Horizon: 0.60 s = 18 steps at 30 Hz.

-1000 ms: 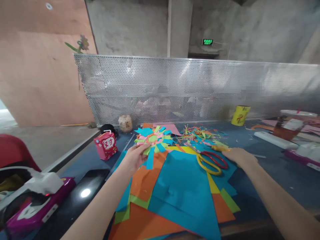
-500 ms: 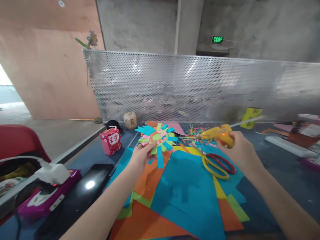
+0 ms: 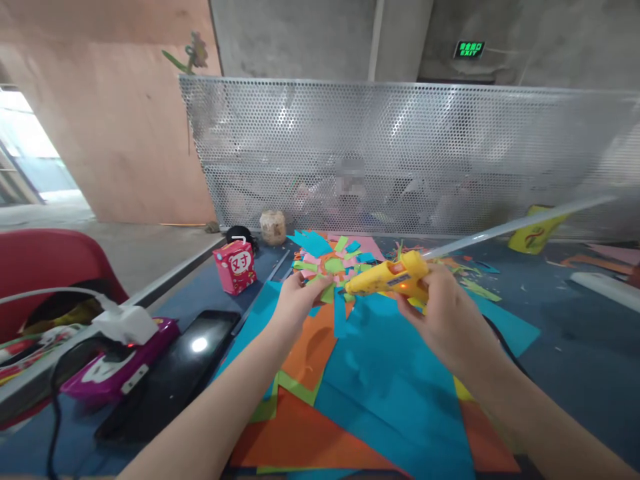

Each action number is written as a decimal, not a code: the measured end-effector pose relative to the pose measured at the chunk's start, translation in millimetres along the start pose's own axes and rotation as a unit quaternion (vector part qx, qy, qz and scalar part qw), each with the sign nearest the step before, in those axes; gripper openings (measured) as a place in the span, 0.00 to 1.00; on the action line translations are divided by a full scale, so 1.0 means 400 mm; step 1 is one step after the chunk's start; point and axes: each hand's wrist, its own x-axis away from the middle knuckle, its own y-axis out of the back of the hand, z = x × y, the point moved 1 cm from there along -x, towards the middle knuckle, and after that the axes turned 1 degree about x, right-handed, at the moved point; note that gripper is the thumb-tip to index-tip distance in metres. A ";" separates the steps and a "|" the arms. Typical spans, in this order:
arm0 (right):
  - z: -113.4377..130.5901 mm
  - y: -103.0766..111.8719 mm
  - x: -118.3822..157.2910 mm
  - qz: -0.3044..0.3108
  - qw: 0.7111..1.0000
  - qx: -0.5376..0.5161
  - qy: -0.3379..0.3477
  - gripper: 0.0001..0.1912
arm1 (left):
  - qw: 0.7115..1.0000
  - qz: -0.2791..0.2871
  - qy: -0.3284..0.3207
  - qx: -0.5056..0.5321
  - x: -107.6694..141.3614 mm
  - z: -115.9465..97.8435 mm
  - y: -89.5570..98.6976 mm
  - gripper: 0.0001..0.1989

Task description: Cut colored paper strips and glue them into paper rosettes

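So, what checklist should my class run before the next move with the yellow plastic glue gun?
1. Glue gun gripped in the right hand: ok.
2. Round, multicoloured paper-strip piece held in the left hand: ok.
3. Long translucent glue stick at the gun's rear: ok.
4. Small orange light glowing: ok.
5. Left fingers well clear of the nozzle: not ok, they're close.
6. Glue melted: cannot tell.

The dark blue tabletop [image 3: 575,373] carried overlapping coloured paper sheets [image 3: 390,383] across its middle, blue and orange among them. On its left lay a black phone [image 3: 167,380] beside a purple power strip [image 3: 153,350], with a pink drink carton [image 3: 235,268] farther back. A yellow container [image 3: 534,233] stood toward the right rear.
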 end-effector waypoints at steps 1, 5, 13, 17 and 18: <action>0.001 -0.002 0.000 0.003 1.000 0.001 0.001 0.05 | 1.000 -0.002 -0.001 -0.004 0.001 -0.001 -0.001 0.17; 0.006 -0.006 0.000 -0.001 1.000 -0.001 0.013 0.04 | 1.000 -0.001 0.000 -0.016 0.002 -0.001 0.000 0.16; 0.008 0.000 0.000 0.003 0.999 0.026 0.043 0.04 | 1.000 -0.002 -0.003 -0.022 0.001 0.001 0.001 0.16; 0.002 0.014 0.005 -0.007 0.997 0.055 0.057 0.06 | 1.000 -0.016 -0.005 -0.022 0.003 -0.006 -0.001 0.14; 0.002 0.017 0.006 -0.008 0.997 0.057 0.060 0.06 | 1.000 -0.020 -0.004 -0.022 0.003 -0.007 -0.001 0.14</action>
